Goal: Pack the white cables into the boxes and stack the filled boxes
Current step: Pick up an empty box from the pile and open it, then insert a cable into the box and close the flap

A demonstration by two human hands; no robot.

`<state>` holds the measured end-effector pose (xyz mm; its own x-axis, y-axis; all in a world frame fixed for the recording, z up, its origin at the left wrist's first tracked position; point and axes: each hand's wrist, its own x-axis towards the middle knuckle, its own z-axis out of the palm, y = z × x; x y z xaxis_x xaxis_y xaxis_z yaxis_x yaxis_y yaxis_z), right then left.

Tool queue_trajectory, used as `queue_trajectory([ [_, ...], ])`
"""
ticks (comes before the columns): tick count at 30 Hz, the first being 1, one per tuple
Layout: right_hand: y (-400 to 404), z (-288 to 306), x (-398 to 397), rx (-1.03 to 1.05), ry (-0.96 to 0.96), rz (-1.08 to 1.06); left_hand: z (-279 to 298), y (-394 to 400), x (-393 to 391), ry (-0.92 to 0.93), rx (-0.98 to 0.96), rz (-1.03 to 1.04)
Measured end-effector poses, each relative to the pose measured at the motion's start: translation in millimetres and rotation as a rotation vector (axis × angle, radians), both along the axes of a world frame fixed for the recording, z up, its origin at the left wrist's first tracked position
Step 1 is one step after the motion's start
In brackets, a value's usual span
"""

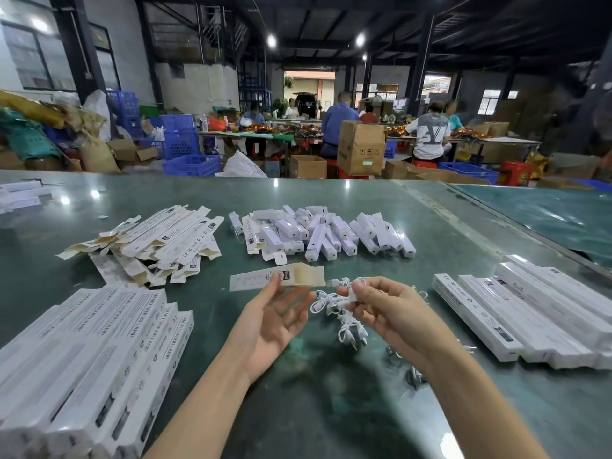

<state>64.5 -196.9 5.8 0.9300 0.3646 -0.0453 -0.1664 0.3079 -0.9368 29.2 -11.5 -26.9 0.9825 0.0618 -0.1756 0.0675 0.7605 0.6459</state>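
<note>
My right hand (387,309) pinches a tangle of white cables (344,313) above the green table; several loops hang down from the fingers. My left hand (275,313) is held palm up with its fingers relaxed, just left of the cables, and holds nothing. A flat open box (261,278) lies on the table right behind its fingertips. Filled long white boxes are stacked at the near left (99,352) and at the right (530,313).
A heap of flat unfolded boxes (159,243) lies at the middle left and a pile of small white lamp units (318,231) sits behind the hands. The green table (331,409) is bare in front. People work at benches far behind.
</note>
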Motion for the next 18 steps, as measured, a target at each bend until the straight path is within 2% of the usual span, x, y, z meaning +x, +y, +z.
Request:
queue_trajectory([
  [3, 9, -3, -2, 0.152, 0.028, -0.012, 3, -2, -3, -0.025, -0.059, -0.059],
  [5, 11, -5, -2, 0.183, 0.015, -0.042, 5, -3, -4, -0.041, -0.117, -0.078],
  [12, 21, -13, -7, -0.017, -0.175, -0.168, 7, -2, -6, -0.061, -0.216, -0.106],
  [18, 23, -21, -6, -0.290, -0.406, -0.421, 4, 0, -8, -0.086, -0.146, -0.155],
])
